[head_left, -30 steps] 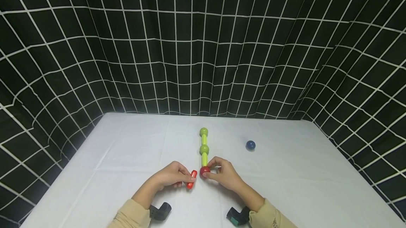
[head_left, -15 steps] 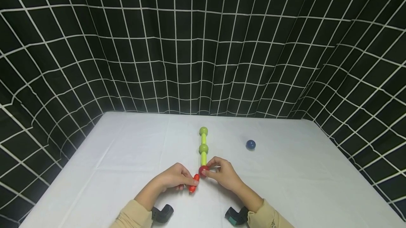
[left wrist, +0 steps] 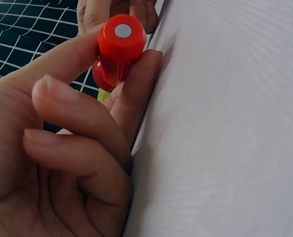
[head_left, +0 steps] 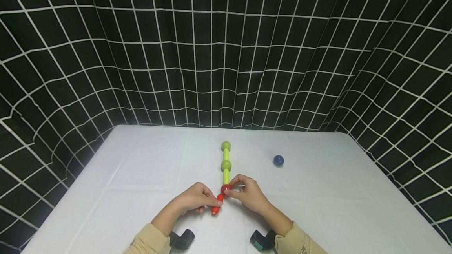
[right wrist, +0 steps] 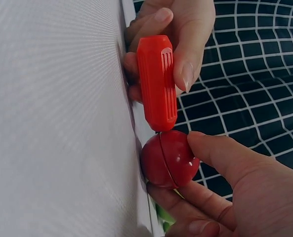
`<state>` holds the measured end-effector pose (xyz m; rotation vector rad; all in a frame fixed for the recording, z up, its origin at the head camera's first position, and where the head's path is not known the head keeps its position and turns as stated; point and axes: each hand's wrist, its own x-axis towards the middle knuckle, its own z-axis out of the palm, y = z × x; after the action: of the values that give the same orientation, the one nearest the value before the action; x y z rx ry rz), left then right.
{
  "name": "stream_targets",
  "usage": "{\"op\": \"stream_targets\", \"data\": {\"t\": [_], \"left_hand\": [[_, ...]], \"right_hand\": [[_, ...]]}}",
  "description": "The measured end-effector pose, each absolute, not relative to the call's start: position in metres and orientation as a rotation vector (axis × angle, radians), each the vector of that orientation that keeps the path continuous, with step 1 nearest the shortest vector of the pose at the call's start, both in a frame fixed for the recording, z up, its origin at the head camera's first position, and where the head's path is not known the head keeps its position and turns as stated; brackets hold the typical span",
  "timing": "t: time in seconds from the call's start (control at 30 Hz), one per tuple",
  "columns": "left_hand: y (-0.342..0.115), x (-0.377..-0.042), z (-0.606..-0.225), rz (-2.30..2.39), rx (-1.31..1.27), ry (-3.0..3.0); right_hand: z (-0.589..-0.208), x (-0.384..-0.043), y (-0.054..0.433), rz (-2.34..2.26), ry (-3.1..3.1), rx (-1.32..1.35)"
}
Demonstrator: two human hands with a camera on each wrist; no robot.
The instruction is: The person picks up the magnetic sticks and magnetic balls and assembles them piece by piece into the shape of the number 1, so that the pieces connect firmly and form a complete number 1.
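My left hand (head_left: 196, 197) pinches a red ribbed magnetic rod (right wrist: 157, 81) between thumb and fingers; in the left wrist view its near end shows a round silver disc. The rod's far end meets a glossy red ball (right wrist: 169, 159), with a seam round its middle. My right hand (head_left: 248, 193) holds that ball between thumb and fingers. Beyond the ball a straight chain runs away from me: a yellow-green rod (head_left: 226, 176), a green ball (head_left: 226, 165), another yellow-green rod (head_left: 226, 154) and a green ball (head_left: 226, 145) at the far end.
A dark blue ball (head_left: 278, 161) lies apart on the right of the white-covered table (head_left: 318, 191). Black curtains (head_left: 212, 50) with a white grid stand behind and at both sides. Dark devices (head_left: 182, 240) sit at both wrists.
My left hand has moved the red rod rightward until its end meets the red ball. The right hand stays on the ball, and the chain has barely shifted.
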<state>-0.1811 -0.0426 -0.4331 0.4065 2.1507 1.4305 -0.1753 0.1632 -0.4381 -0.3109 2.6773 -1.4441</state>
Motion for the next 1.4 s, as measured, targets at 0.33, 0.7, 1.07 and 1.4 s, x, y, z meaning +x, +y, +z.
{"op": "stream_targets", "data": {"t": [0.33,0.7,1.07,1.4], "left_hand": [[-0.0424,-0.1833,-0.4363,1.436,0.404,2.142],[-0.0419,-0.1835,-0.4349,1.403,0.407,2.174],[-0.0418,-0.1842,-0.4333,1.426,0.416,2.147],[-0.0382,-0.1828,-0.4388,1.442,0.433,2.126]], "right_hand": [[-0.4392,-0.1769,0.1629,-1.451,2.673,-0.324],[-0.4397,-0.1776,0.1628,-1.459,2.658,-0.304],[-0.4394,-0.1779,0.1631,-1.472,2.664,-0.320],[-0.4407,-0.1770,0.1630,-1.479,2.648,-0.301]]}}
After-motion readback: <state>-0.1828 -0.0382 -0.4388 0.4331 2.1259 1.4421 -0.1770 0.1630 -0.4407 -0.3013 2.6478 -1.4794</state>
